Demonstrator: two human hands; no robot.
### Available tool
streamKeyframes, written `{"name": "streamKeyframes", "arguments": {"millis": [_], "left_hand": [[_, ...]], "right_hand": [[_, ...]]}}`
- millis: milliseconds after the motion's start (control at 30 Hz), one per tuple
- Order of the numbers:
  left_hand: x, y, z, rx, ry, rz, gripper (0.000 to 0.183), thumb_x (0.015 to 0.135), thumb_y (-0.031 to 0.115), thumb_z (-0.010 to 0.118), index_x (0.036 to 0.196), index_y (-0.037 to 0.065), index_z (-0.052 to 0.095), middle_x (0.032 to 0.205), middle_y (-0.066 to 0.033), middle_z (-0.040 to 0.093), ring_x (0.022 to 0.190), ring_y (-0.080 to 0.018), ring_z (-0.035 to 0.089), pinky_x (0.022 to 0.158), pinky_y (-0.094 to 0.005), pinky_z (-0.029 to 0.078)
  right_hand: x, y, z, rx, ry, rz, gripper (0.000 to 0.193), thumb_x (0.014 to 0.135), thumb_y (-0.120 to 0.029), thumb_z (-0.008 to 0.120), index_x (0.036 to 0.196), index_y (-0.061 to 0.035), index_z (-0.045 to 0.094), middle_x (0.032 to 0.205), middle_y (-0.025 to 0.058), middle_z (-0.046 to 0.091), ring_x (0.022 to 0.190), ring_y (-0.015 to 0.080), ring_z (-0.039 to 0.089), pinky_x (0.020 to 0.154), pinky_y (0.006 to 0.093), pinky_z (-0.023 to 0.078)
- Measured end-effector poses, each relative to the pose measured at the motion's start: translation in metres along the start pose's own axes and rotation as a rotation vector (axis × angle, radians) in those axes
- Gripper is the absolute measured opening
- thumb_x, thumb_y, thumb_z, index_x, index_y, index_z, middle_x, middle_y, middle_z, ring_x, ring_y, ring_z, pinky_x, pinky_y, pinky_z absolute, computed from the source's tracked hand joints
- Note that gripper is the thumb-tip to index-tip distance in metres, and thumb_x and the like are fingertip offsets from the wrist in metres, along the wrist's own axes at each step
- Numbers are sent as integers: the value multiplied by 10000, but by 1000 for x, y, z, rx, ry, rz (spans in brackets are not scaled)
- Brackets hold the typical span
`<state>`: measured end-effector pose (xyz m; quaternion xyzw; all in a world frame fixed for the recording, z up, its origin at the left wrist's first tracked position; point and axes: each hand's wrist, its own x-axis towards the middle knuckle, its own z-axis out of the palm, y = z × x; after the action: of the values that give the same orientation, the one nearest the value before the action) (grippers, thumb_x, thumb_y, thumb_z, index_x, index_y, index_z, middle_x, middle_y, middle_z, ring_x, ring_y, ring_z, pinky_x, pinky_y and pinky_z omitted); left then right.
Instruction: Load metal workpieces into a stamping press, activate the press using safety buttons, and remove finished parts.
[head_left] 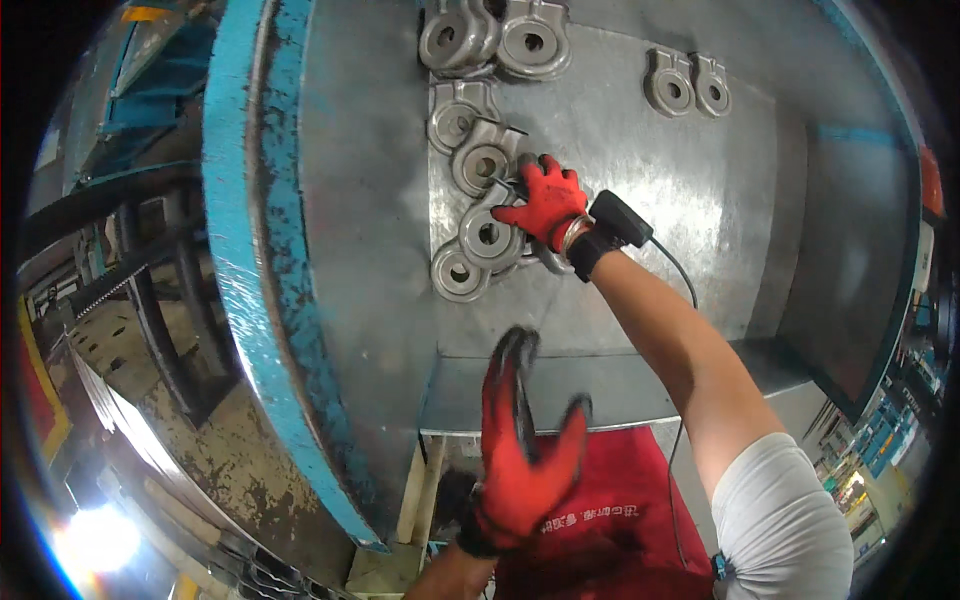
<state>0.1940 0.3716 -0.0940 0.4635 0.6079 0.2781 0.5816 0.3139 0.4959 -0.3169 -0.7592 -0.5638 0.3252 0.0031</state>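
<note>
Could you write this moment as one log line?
Right hand: touching ring-shaped metal part | Left hand: open, empty, blurred | Metal tray: other parts mostly left, two far right

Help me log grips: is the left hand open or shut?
Open. The left hand has its thumb spread wide from its fingers, with nothing held in the gap between.

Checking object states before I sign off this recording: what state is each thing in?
Right hand: gloved, at the parts, grip unclear
Left hand: gloved, open, blurred
Left-side metal parts: clustered, some overlapping
Upper-right metal pair: lying side by side
Black wrist box: cable attached
Red garment: partly hidden
</note>
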Motion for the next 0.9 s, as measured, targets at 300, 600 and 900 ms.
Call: {"name": "streamKeyframes", "arguments": {"millis": [300, 600, 900], "left_hand": [[100, -212, 5, -165, 182, -660, 658, 809, 288, 664, 1314, 27, 334, 1153, -92, 507, 962, -174, 518, 802, -285, 452], [135, -200, 6, -316, 179, -595, 368, 780, 276, 698, 1050, 71, 555, 926, -75, 592, 713, -218, 604, 622, -330, 528], [113, -176, -6, -475, 47, -464, 271, 849, 141, 595, 1102, 48, 562, 998, -95, 615, 853, -209, 623, 741, -327, 532]], "right_hand": [[-54, 65, 26, 228, -127, 69, 831, 607, -628, 661, 1171, -36, 510, 1159, 179, 505, 1077, 371, 433, 925, 424, 381], [-91, 147, 39, 634, -162, 0, 682, 738, -281, 720, 1303, -50, 417, 1213, 146, 492, 1142, 262, 464, 963, 348, 376], [-90, 146, 49, 499, -62, -36, 705, 636, -240, 744, 1233, -51, 419, 1112, 147, 544, 1104, 345, 460, 930, 399, 383]]}}
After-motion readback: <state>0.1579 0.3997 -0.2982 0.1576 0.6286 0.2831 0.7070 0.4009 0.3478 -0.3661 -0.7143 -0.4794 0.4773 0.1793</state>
